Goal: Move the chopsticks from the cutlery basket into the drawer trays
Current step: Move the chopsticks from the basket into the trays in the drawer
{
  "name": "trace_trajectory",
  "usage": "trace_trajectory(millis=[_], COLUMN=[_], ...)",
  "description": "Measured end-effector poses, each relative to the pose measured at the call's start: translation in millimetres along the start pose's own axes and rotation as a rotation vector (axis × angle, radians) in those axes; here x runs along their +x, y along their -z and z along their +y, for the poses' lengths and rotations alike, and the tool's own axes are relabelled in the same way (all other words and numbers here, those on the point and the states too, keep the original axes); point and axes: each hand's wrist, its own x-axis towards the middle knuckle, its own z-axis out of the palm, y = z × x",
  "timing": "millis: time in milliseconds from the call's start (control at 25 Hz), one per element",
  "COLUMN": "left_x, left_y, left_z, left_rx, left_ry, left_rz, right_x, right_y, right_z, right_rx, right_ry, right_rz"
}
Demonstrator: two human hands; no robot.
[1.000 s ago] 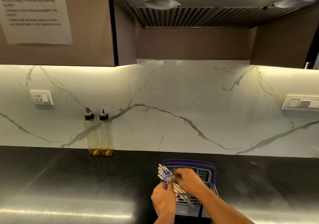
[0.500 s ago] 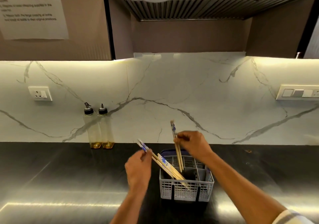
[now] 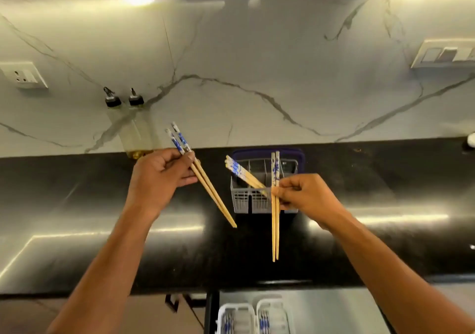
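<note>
A grey cutlery basket [image 3: 246, 200] with a dark blue handle stands on the black counter. A few chopsticks [image 3: 241, 173] with blue-and-white tops lean out of it to the left. My left hand [image 3: 159, 177] grips a pair of chopsticks [image 3: 210, 192] slanting down to the right, left of the basket. In front of the basket, my right hand [image 3: 305, 196] pinches another pair of chopsticks [image 3: 275, 231] that hangs upright. At the bottom edge, white drawer trays [image 3: 253, 308] in an open drawer hold chopsticks with blue tops.
Two glass oil bottles [image 3: 133, 130] stand against the marble backsplash behind my left hand. A wall socket [image 3: 23, 75] is at the left and a switch plate [image 3: 444, 56] at the right. The black counter's front edge [image 3: 257, 283] runs above the drawer.
Both hands have lifted their chopstick pairs clear of the basket and drawn them toward me. The view has tilted down, bringing the open drawer and its trays into sight.
</note>
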Motion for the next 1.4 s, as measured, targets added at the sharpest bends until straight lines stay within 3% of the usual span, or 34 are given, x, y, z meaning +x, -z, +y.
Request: trace_trajectory(millis=[120, 280, 560, 1040, 1400], left_x=[-39, -102, -183, -208, -199], left_y=[-11, -23, -39, -62, -83], left_z=[-55, -132, -234, -290, -312], left_rx=[0.024, 0.134, 0.295, 0.487, 0.605], left_ry=[0.169, 0.371, 0.436, 0.64, 0.806], left_rz=[-0.149, -0.397, -0.382, -0.516, -0.502], right_x=[-34, -85, -140, -151, -134], right_y=[-16, -42, -76, -111, -132], right_z=[68, 153, 244, 281, 281], right_rx=[0.034, -0.104, -0.262, -0.466, -0.608], right_ry=[-0.192, -0.325, -0.496, -0.619, -0.696], right_rz=[0.007, 0.006, 0.012, 0.016, 0.043])
